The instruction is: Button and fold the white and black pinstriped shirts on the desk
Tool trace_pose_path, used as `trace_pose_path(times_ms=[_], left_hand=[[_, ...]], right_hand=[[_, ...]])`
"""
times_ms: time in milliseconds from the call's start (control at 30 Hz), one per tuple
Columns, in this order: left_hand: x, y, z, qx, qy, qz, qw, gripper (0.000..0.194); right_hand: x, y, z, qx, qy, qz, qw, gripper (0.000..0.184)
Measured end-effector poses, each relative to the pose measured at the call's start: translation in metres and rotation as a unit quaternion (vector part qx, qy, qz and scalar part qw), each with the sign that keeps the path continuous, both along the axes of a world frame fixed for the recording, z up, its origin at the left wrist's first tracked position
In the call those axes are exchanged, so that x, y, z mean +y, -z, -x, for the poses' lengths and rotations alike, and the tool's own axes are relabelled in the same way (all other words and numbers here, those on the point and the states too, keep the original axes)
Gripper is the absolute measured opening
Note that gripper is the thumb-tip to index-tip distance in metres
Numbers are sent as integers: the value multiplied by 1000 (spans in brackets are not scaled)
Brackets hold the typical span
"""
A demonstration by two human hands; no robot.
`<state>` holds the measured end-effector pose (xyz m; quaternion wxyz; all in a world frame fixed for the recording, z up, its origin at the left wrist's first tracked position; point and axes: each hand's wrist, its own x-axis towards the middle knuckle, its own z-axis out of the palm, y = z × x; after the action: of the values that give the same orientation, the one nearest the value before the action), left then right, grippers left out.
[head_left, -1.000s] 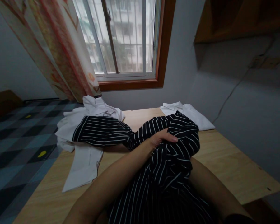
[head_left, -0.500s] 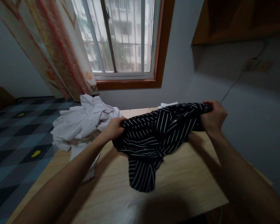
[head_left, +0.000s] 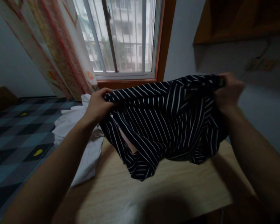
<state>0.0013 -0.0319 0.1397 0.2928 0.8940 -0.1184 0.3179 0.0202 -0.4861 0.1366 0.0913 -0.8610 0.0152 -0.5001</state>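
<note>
A black garment with thin white stripes [head_left: 168,121] hangs stretched in the air above the wooden table [head_left: 168,193]. My left hand [head_left: 99,104] is closed on its upper left edge. My right hand [head_left: 228,90] is closed on its upper right edge. The cloth droops between them, and its lowest fold hangs just above the tabletop. A pile of white clothes [head_left: 84,140] lies on the table's left side, below my left forearm.
A window [head_left: 121,37] with a brown frame is straight ahead, with a patterned curtain [head_left: 49,46] to its left. A checkered surface [head_left: 18,133] lies left of the table. A wooden shelf [head_left: 240,21] hangs on the grey wall at upper right.
Both hands took the striped garment by its top edge, lifted it off the table and raised it higher. It now hangs spread out, hiding the white shirt at the back right.
</note>
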Motion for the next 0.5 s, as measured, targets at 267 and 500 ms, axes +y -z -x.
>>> trace_pose_path(times_ms=[267,500], left_hand=[[-38,94,-24,49,-77,-279,956,47],[-23,158,72,170,258,-300,902,71]], right_hand=[[69,102,-56,311,-55,60,947,63],[51,175,63,350,-106,50,930,65]])
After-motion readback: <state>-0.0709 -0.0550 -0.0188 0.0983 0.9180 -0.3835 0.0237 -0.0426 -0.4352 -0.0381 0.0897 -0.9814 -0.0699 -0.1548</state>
